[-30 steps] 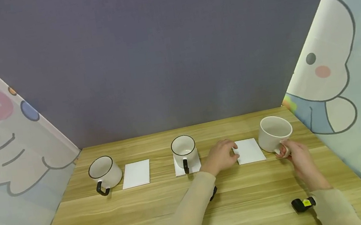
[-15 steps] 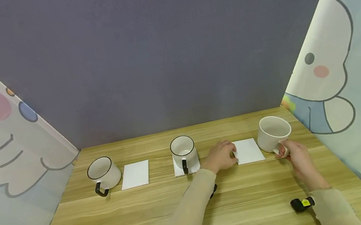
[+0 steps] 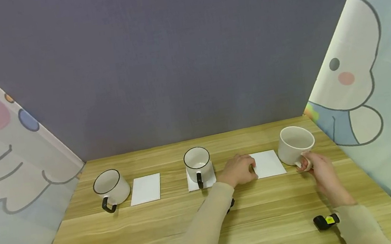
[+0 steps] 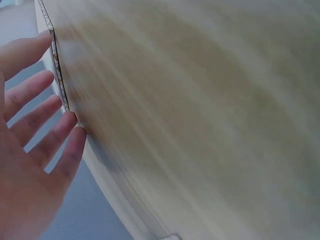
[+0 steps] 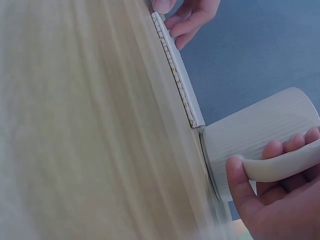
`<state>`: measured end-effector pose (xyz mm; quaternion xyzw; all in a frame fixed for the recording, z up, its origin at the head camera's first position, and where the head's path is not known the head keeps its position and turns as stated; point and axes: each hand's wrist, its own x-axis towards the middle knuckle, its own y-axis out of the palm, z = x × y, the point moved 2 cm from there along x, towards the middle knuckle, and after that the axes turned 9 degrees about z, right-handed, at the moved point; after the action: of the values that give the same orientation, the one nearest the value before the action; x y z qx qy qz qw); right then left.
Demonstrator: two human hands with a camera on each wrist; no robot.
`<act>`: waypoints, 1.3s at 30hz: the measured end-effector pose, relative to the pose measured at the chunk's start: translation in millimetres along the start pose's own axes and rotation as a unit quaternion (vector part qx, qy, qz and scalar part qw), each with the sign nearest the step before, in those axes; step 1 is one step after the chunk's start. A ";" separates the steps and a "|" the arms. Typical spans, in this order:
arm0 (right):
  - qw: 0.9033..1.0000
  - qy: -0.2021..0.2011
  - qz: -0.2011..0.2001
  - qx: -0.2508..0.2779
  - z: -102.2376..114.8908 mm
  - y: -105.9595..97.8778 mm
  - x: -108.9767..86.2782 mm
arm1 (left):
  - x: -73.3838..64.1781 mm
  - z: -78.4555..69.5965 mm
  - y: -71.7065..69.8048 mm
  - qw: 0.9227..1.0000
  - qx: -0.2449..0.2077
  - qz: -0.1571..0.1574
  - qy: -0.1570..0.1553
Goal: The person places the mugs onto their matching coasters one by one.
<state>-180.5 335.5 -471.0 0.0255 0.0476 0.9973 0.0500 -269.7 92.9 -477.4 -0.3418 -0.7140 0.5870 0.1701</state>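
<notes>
In the head view a plain white mug (image 3: 291, 152) stands upright on the wooden table, just right of a white square pad (image 3: 269, 163). My right hand (image 3: 323, 170) grips its handle; in the right wrist view the fingers curl round the handle of the ribbed mug (image 5: 260, 130). At the left edge of the same pad, my left hand (image 3: 239, 170) touches it with thumb and fingertips. The left wrist view shows that hand (image 4: 35, 145) with spread, nearly straight fingers along the pad's corrugated edge (image 4: 59, 70).
A white mug with black rim and handle (image 3: 198, 163) sits on another white pad (image 3: 210, 181) left of my left hand. Farther left are a third pad (image 3: 145, 189) and a similar black-handled mug (image 3: 112, 188) on the wooden table (image 3: 130, 243). A dark panel (image 3: 186, 56) stands behind.
The whole head view shifts very slightly left. My left fingertips have come from a small gap to touching the pad's edge; my right hand keeps its grip on the mug, which stays put.
</notes>
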 end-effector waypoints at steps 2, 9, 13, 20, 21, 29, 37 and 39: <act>1.000 -0.001 -0.005 0.002 0.0 0.2 0.3 | 0.3 -0.1 -0.2 1.000 -0.001 0.004 -0.003; 1.000 0.005 -0.012 0.003 0.6 0.6 0.4 | -0.4 -1.4 -0.6 1.000 -0.004 0.014 -0.014; 1.000 0.011 -0.009 0.003 0.2 1.4 0.0 | -1.6 -1.5 -0.2 1.000 -0.003 0.016 -0.019; 1.000 0.012 -0.012 0.020 -0.5 2.7 -1.3 | -2.3 -1.5 0.4 1.000 -0.002 0.006 -0.013; 1.000 0.011 -0.013 0.022 -0.6 2.7 -1.5 | -2.2 -1.6 0.6 1.000 -0.003 0.004 -0.014; 0.998 0.002 0.009 0.068 0.6 -0.6 -2.7 | 0.4 -5.4 1.9 0.999 -0.006 0.011 -0.031; 0.997 0.002 0.020 0.074 6.2 -0.4 0.8 | 2.5 -6.4 0.4 0.999 -0.017 0.016 -0.049; 0.997 0.005 0.018 0.080 7.4 0.8 1.4 | 2.3 -6.0 -0.1 0.998 -0.019 0.017 -0.053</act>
<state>-181.5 335.5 -463.5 0.0252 0.1274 0.9911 0.0300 -267.5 98.8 -476.1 -0.3258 -0.7269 0.5934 0.1158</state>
